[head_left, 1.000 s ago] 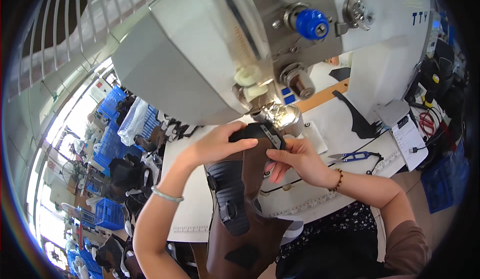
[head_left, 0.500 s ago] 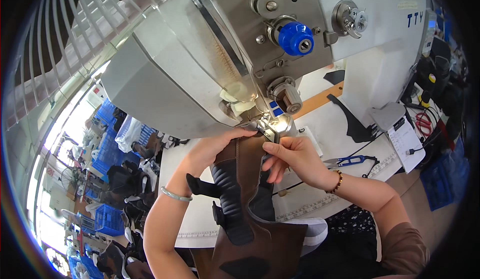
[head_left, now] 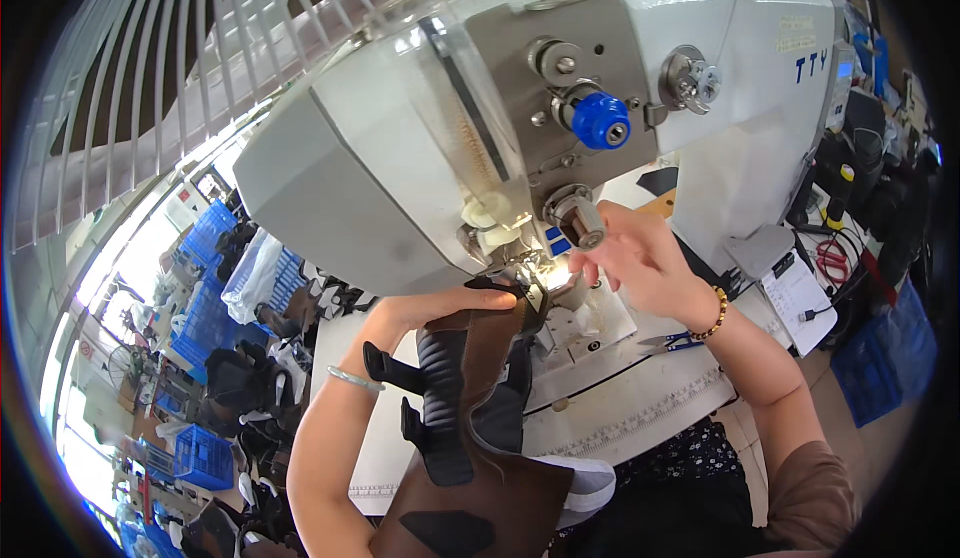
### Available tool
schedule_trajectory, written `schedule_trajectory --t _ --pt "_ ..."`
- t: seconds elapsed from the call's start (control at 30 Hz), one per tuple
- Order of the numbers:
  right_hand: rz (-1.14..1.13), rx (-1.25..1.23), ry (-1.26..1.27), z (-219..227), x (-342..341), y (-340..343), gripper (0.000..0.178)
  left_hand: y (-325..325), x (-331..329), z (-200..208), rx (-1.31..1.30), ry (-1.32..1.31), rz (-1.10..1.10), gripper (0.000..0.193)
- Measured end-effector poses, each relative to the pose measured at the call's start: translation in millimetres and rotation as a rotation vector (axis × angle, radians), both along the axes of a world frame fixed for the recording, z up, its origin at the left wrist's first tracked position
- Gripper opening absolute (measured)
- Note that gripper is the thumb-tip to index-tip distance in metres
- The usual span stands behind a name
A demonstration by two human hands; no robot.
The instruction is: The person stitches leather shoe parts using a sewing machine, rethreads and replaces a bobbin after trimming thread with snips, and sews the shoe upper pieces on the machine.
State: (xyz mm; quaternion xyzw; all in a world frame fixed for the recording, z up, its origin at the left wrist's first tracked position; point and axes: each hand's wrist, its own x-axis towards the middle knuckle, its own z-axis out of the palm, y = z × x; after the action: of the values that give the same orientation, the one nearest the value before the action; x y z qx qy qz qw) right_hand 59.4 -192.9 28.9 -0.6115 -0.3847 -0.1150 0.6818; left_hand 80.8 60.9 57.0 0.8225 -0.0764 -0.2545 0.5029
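Note:
A brown leather boot upper (head_left: 470, 488) with a black ribbed panel and black straps hangs from the sewing machine (head_left: 390, 168) toward my lap. My left hand (head_left: 440, 306) is closed on its top edge, thumb lying along the leather beside the lit needle area (head_left: 545, 273). Boot leather hides the rest of those fingers. My right hand (head_left: 650, 263) is off the upper, to the right of the needle, with loosely bent, parted fingers. Its fingertips are partly hidden behind a metal roller-shaped part (head_left: 580, 223) of the machine head; nothing shows in it.
Blue-handled scissors (head_left: 675, 342) lie right of the needle plate. A ruler strip (head_left: 640, 416) runs along the white table's front edge. Papers (head_left: 800, 293) and cables are at the right. Blue crates (head_left: 203, 456) and piled dark pieces stand left; a white wire guard (head_left: 150, 88) is upper left.
My right hand has left the boot upper's edge and moved up and right, beside the needle area. My left hand stays on the upper. The view has shifted slightly.

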Motion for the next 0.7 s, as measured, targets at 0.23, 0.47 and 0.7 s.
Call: schedule_trajectory --t 0.23,0.47,0.7 --pt "-0.010 -0.040 -0.008 10.1 2.9 -2.2 0.027 -18.0 -8.5 30.4 0.229 -0.419 -0.090 0.037" --pt "-0.248 0.006 -0.348 -23.2 5.9 -1.7 0.009 -24.5 -15.5 40.3 0.146 -0.355 -0.087 0.053" --pt "-0.422 -0.148 -0.625 -35.7 -2.4 -6.6 0.011 -23.3 -6.5 41.0 0.459 -0.646 -0.130 0.054"
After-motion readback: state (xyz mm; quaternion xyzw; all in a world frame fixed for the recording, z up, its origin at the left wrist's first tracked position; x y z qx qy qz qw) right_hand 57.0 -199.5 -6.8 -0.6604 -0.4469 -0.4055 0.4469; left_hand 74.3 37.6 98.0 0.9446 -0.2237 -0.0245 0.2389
